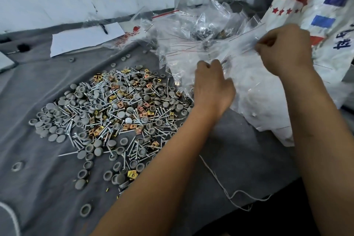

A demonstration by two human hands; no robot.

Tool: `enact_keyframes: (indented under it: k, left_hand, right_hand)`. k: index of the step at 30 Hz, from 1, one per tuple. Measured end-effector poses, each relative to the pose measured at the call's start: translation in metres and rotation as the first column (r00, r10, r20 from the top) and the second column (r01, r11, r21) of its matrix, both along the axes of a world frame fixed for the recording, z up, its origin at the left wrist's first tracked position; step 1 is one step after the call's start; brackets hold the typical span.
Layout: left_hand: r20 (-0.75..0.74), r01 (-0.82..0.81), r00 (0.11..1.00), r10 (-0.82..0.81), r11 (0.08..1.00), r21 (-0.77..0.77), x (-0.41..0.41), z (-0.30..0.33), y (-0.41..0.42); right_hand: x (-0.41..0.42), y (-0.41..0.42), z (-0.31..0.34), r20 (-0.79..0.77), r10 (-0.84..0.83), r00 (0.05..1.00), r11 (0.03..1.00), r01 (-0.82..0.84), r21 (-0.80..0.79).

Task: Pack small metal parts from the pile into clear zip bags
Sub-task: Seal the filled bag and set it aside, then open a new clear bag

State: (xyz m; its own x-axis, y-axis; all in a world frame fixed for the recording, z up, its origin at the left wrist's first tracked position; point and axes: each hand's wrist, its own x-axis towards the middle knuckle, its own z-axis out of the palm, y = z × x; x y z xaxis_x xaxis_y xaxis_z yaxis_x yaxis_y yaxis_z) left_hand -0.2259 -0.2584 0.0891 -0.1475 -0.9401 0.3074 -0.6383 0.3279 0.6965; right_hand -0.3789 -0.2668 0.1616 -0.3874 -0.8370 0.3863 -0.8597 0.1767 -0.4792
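A wide pile of small parts (115, 113) covers the grey cloth: silver screws, grey round caps and gold square clips. To its right lies a heap of clear zip bags (206, 44), some holding parts. My left hand (212, 86) reaches into the lower edge of the heap, fingers curled on clear plastic. My right hand (283, 50) is higher and to the right, pinching the edge of a clear bag (243, 42) stretched between the two hands. Both forearms cross the near right of the view.
A large white woven sack (316, 5) with red and blue print stands at the far right. A white paper sheet (86, 38) lies at the back left. A thin white string (229, 191) trails near the table's front edge. Stray caps dot the cloth (38, 90).
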Motion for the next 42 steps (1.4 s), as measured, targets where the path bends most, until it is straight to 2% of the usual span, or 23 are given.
enact_keyframes:
  k: [2, 5, 7, 9, 11, 12, 14, 16, 20, 21, 23, 26, 27, 28, 29, 30, 31, 33, 36, 38, 40, 42]
  left_hand:
    - [0.03, -0.049, 0.998, 0.05, 0.998, -0.037, 0.019, 0.005, -0.01]
    - [0.004, -0.049, 0.999, 0.049, 0.996, 0.075, 0.05, 0.009, -0.025]
    - [-0.14, -0.018, 0.989, 0.041, 0.986, 0.166, 0.066, 0.011, -0.028]
    - [-0.314, 0.004, 0.947, 0.059, 0.981, 0.195, 0.075, 0.012, -0.028]
    - [-0.507, 0.028, 0.858, 0.082, 0.978, 0.206, 0.08, 0.015, -0.027]
    - [-0.587, 0.056, 0.805, 0.083, 0.975, 0.215, 0.082, 0.018, -0.026]
    - [-0.697, 0.141, 0.715, 0.052, 0.966, 0.217, 0.086, 0.024, -0.023]
    - [-0.741, 0.229, 0.671, -0.013, 0.955, 0.191, 0.095, 0.029, -0.022]
    - [-0.764, 0.234, 0.642, -0.059, 0.965, 0.122, 0.132, 0.037, -0.015]
    - [-0.764, 0.209, 0.642, -0.06, 0.973, 0.1, 0.146, 0.039, -0.011]
    - [-0.705, 0.113, 0.708, -0.05, 0.993, 0.043, 0.177, 0.043, -0.005]
    - [-0.493, -0.209, 0.859, 0.137, 0.973, -0.095, 0.231, 0.048, 0.0]
    - [-0.427, -0.318, 0.877, 0.22, 0.932, -0.173, 0.25, 0.049, 0.002]
    - [-0.362, -0.391, 0.887, 0.286, 0.882, -0.264, 0.269, 0.051, 0.007]
    - [-0.289, -0.416, 0.901, 0.324, 0.836, -0.358, 0.286, 0.052, 0.015]
    - [-0.207, -0.4, 0.917, 0.342, 0.794, -0.457, 0.297, 0.052, 0.022]
    - [-0.112, -0.35, 0.93, 0.349, 0.757, -0.552, 0.308, 0.05, 0.029]
    - [0.067, -0.207, 0.942, 0.33, 0.724, -0.658, 0.319, 0.042, 0.042]
    - [0.206, -0.074, 0.948, 0.244, 0.796, -0.601, 0.32, 0.022, 0.055]
    - [0.201, -0.128, 0.946, 0.256, 0.861, -0.493, 0.318, 0.007, 0.062]
    - [0.114, -0.247, 0.944, 0.311, 0.89, -0.384, 0.312, -0.004, 0.066]
    - [-0.099, -0.36, 0.933, 0.347, 0.885, -0.296, 0.302, -0.008, 0.062]
  right_hand:
    - [0.003, -0.001, 0.007, 0.032, 0.017, 0.999, 1.0, -0.016, -0.014]
    - [0.009, -0.004, 0.009, 0.035, 0.029, 0.999, 1.0, -0.03, 0.011]
    - [0.014, -0.003, 0.009, -0.002, 0.046, 0.999, 0.999, -0.046, 0.001]
    - [0.019, -0.002, 0.011, -0.04, 0.063, 0.997, 0.996, -0.065, -0.056]
    - [0.028, 0.0, 0.014, -0.002, 0.13, 0.992, 0.979, -0.129, -0.158]
    - [0.036, 0.001, 0.016, 0.076, 0.2, 0.977, 0.961, -0.18, -0.21]
    - [0.057, 0.005, 0.021, 0.281, 0.37, 0.885, 0.91, -0.285, -0.302]
    - [0.081, 0.009, 0.023, 0.446, 0.499, 0.743, 0.862, -0.37, -0.347]
    - [0.119, 0.015, 0.014, 0.661, 0.569, 0.49, 0.815, -0.441, -0.375]
    - [0.127, 0.014, 0.01, 0.7, 0.559, 0.444, 0.815, -0.448, -0.368]
    - [0.144, 0.013, 0.001, 0.751, 0.523, 0.402, 0.826, -0.456, -0.331]
    - [0.176, 0.009, -0.015, 0.745, 0.441, 0.501, 0.863, -0.464, -0.199]
    - [0.187, 0.01, -0.019, 0.765, 0.422, 0.487, 0.856, -0.493, -0.158]
    - [0.201, 0.012, -0.021, 0.817, 0.408, 0.407, 0.824, -0.55, -0.138]
    - [0.214, 0.014, -0.023, 0.882, 0.376, 0.283, 0.774, -0.62, -0.131]
    - [0.227, 0.017, -0.022, 0.935, 0.315, 0.165, 0.719, -0.684, -0.122]
    - [0.242, 0.02, -0.022, 0.966, 0.245, 0.087, 0.667, -0.738, -0.102]
    - [0.27, 0.024, -0.023, 0.988, 0.148, 0.048, 0.617, -0.785, -0.054]
    - [0.297, 0.027, -0.026, 0.984, 0.154, 0.092, 0.641, -0.767, -0.029]
    - [0.298, 0.025, -0.03, 0.962, 0.216, 0.166, 0.657, -0.754, -0.018]
    - [0.292, 0.022, -0.036, 0.945, 0.261, 0.199, 0.64, -0.768, -0.015]
    - [0.283, 0.018, -0.043, 0.937, 0.282, 0.205, 0.606, -0.796, -0.009]
